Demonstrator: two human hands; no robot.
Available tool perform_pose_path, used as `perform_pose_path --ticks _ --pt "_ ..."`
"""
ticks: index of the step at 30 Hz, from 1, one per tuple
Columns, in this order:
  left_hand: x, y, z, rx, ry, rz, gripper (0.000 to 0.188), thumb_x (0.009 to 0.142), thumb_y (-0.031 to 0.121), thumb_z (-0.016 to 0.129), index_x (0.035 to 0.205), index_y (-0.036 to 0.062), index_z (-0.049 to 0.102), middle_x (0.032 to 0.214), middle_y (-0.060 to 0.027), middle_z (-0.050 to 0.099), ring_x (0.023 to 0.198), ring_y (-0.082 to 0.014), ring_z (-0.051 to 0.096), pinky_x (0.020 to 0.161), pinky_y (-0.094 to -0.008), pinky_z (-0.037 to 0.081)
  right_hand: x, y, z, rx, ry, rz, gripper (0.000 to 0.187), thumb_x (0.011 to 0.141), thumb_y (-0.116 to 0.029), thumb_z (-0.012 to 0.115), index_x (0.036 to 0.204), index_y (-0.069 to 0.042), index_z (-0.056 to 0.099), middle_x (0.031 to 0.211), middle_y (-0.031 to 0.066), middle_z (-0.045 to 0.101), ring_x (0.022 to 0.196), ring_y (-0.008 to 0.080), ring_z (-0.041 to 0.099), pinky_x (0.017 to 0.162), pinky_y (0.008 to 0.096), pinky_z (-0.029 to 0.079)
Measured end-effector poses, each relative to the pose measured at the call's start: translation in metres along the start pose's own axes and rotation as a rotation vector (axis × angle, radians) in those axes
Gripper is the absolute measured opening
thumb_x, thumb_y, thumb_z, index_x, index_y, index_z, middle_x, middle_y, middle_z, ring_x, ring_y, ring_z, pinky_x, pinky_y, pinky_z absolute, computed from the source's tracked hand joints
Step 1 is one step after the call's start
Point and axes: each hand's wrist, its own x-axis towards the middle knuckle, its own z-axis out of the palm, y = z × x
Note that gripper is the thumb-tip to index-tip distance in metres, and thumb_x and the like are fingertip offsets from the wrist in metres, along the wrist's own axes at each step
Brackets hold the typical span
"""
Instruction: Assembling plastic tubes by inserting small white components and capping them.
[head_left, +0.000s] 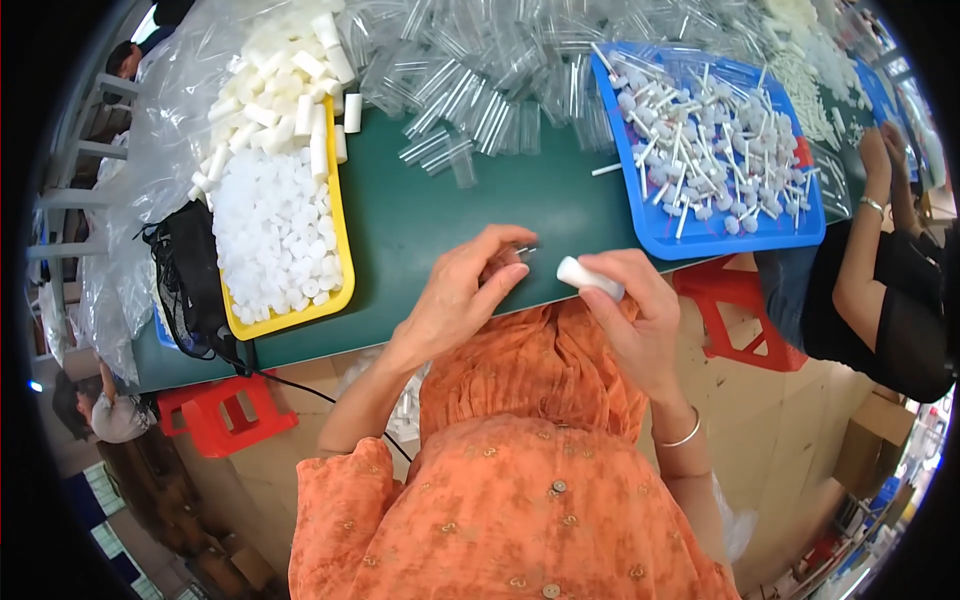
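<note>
White cylinder (582,275) is pointing its long axis toward the left hand (462,290), which is pinching an indistinct tiny piece (527,250), while the nearer right hand (640,312) is pinching the cylinder just left of the blue tray (664,241).

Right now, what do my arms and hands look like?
Your left hand and right hand wear no gloves. A thin, shiny, silvery bangle circles the right wrist; the left wrist shows none. A loose, orange, patterned fabric sleeve covers the upper left arm.

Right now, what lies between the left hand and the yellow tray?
The head view shows bare green tabletop between the left hand and yellow tray.
</note>
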Motion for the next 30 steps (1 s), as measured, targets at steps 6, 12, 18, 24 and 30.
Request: perform_pose_path --ticks 6,12,18,24,30 --pt "-0.006 -0.002 0.012 -0.382 -0.218 -0.121 0.029 0.094 0.009 0.06 0.122 0.0025 0.058 0.085 0.0004 0.058 0.074 -0.0063 0.049 0.065 -0.0242 0.043 -0.007 0.008 -0.002 0.003 -0.086 -0.004 0.026 0.081 0.004 0.07 0.106 -0.003 0.069 0.097 0.0083 0.065 0.085 0.0171 0.062 0.07 0.0263 0.048" --pt "-0.002 -0.001 0.003 -0.352 -0.428 -0.151 0.03 0.092 0.011 0.063 0.121 0.0026 0.059 0.089 0.0011 0.059 0.075 -0.0055 0.049 0.065 -0.0236 0.043 -0.012 0.009 -0.008 -0.094 -0.165 -0.014 0.024 0.081 0.004 0.07 0.104 -0.003 0.071 0.094 0.0088 0.065 0.079 0.0182 0.063 0.065 0.0274 0.05" --pt "-0.008 0.027 0.004 -0.162 -0.396 -0.117 0.029 0.091 0.009 0.063 0.119 0.0028 0.06 0.086 -0.007 0.063 0.072 -0.0134 0.054 0.065 -0.0284 0.045 -0.004 0.005 -0.017 -0.316 -0.306 -0.229 0.028 0.079 0.001 0.072 0.106 -0.004 0.067 0.092 0.0076 0.064 0.075 0.0203 0.063 0.062 0.0266 0.049" --pt "-0.01 0.027 -0.001 -0.046 -0.387 -0.167 0.027 0.094 0.013 0.06 0.12 0.0042 0.06 0.087 -0.012 0.065 0.076 -0.0194 0.061 0.071 -0.0318 0.048 -0.001 -0.012 -0.036 -0.142 -0.302 0.033 0.029 0.077 -0.001 0.074 0.104 -0.003 0.063 0.089 0.0043 0.065 0.073 0.0142 0.063 0.063 0.0265 0.05" --pt "-0.019 0.024 0.017 -0.121 -0.413 -0.092 0.028 0.1 0.022 0.051 0.12 0.0051 0.06 0.094 -0.0157 0.067 0.083 -0.0298 0.064 0.077 -0.0368 0.048 -0.022 -0.001 -0.024 0.065 -0.311 0.112 0.015 0.087 0.001 0.068 0.1 0.001 0.062 0.083 0.0064 0.069 0.072 0.0082 0.065 0.064 0.0221 0.051"
